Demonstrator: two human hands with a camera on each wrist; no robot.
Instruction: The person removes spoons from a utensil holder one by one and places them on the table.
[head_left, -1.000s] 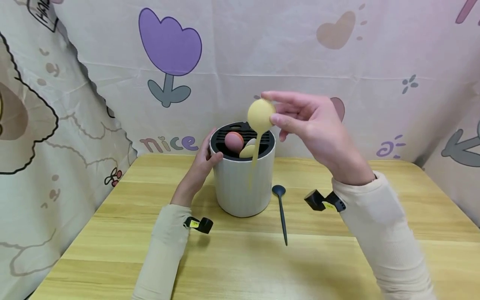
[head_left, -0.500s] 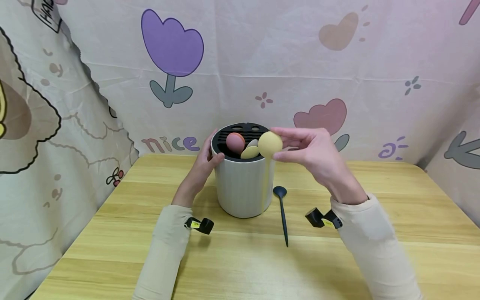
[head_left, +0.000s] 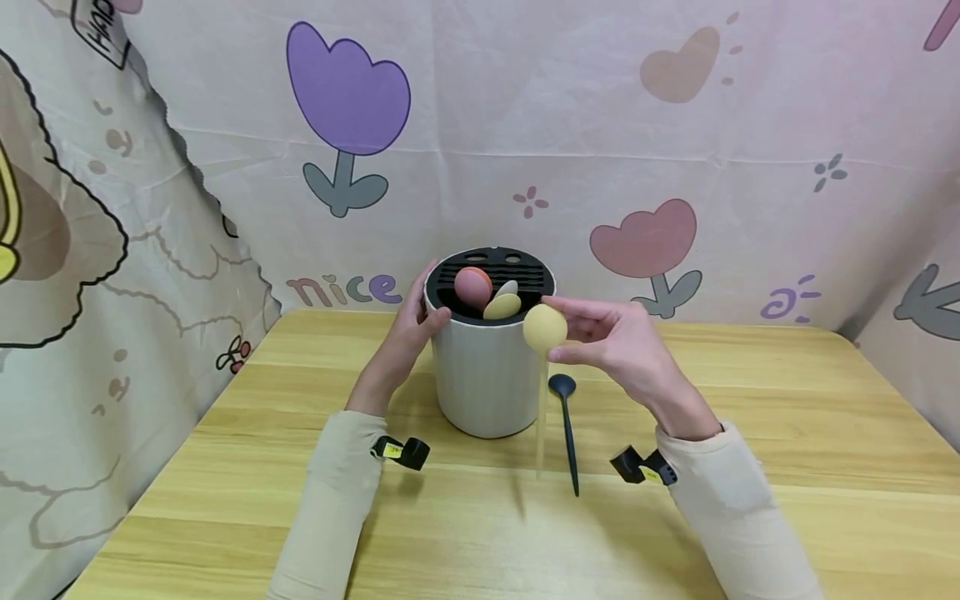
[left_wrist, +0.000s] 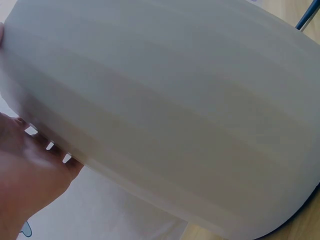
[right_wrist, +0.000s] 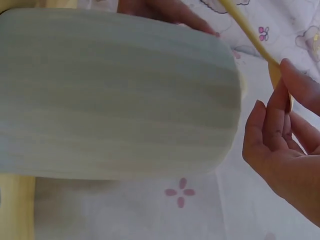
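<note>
My right hand pinches a pale yellow spoon by its round bowl, thumb in front. Its thin handle points down, overlapping the right side of the utensil holder in the head view. In the right wrist view the spoon handle slants away from my fingertips. The white ribbed utensil holder stands upright, with a black slotted top. My left hand holds the holder at its left rim, thumb at the front; the left wrist view shows my left hand along its side.
In the holder stand a pink round-headed utensil, a second yellow one and a whitish one. A dark spoon lies on the wooden table right of the holder. A patterned cloth hangs behind.
My right hand has brought the yellow spoon down from above the holder to its front right side, with the handle now out of the holder's top. The left hand keeps its place.
</note>
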